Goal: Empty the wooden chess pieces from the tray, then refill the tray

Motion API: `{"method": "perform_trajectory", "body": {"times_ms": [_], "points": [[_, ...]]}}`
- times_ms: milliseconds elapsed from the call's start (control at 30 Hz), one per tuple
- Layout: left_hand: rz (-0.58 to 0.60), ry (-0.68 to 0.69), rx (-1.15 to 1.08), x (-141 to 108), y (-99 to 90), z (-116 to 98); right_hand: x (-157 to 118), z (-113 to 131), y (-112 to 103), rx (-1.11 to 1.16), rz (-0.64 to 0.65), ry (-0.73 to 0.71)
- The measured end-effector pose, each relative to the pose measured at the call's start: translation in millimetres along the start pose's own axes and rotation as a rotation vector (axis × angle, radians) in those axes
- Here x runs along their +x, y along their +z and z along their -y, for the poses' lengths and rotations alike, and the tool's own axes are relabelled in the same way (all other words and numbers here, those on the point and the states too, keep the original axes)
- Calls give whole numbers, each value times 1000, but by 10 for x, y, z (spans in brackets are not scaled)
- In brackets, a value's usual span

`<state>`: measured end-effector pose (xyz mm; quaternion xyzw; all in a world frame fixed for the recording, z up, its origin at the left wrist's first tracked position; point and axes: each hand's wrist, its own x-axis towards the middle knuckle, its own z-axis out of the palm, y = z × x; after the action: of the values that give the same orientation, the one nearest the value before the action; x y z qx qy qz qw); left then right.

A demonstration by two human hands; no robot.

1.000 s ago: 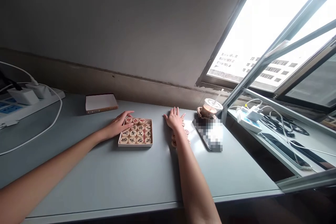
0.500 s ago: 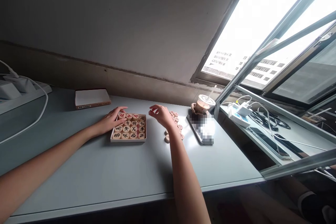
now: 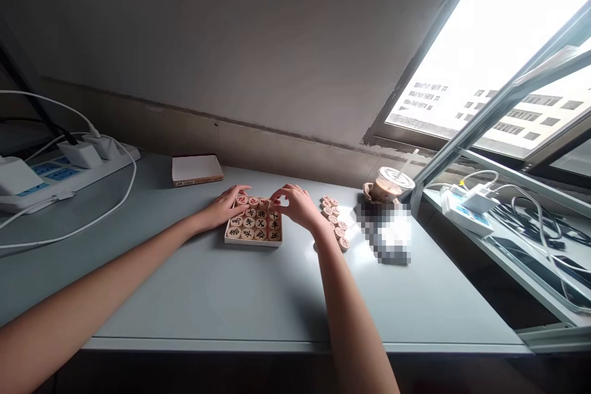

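Observation:
A shallow white-rimmed tray (image 3: 253, 242) of round wooden Chinese chess pieces (image 3: 253, 221) lies on the grey desk (image 3: 194, 295), with pieces in red and black characters packed in rows. My left hand (image 3: 225, 209) rests open at the tray's left side, fingertips over the far-left pieces. My right hand (image 3: 295, 205) curves over the far right corner, fingertips among the pieces, and I cannot tell whether it grips one. Several loose pieces (image 3: 333, 218) form a stacked, overlapping line just right of my right wrist.
A white box lid (image 3: 197, 170) lies at the back left. A plastic cup (image 3: 392, 184) on a saucer and a pixelated flat object (image 3: 385, 234) stand to the right. A power strip (image 3: 46, 175) with white cables sits at left. A window ledge holds another power strip (image 3: 464, 212).
My right hand has moved left, from beside the loose pieces to over the tray's far right corner. My left hand stays at the tray. The view has shifted slightly.

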<state>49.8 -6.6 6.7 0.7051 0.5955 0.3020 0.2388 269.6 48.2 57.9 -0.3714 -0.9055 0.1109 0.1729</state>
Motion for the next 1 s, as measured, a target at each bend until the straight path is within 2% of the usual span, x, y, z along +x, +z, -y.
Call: {"method": "perform_trajectory", "body": {"times_ms": [200,367,433,500,600,667,733,800,900,933,1000], "points": [[-7,14,5,1,-2,-31,-6,-20,50,-70,18,22],[1,16,3,-2,-1,-23,-11,-18,11,-62,39,24],[2,22,4,-3,-4,-5,-11,-77,-1,-86,-2,55],[14,24,2,-9,-14,10,-17,-198,15,-169,-99,152],[44,24,-1,-21,-41,16,-55,-454,75,-331,-208,429],[60,17,-8,-21,-63,19,-96,-608,107,-382,-172,621],[54,-3,-27,-9,-90,30,-137,-703,118,-379,-103,717],[-25,-27,-40,15,-133,58,-162,-727,114,-359,-66,708],[-214,-26,43,51,-234,118,-160,-663,125,-351,-74,636],[-207,-29,78,57,-273,136,-149,-625,140,-352,-77,615],[-5,-85,44,52,-344,162,-119,-535,187,-356,-88,578]]}}
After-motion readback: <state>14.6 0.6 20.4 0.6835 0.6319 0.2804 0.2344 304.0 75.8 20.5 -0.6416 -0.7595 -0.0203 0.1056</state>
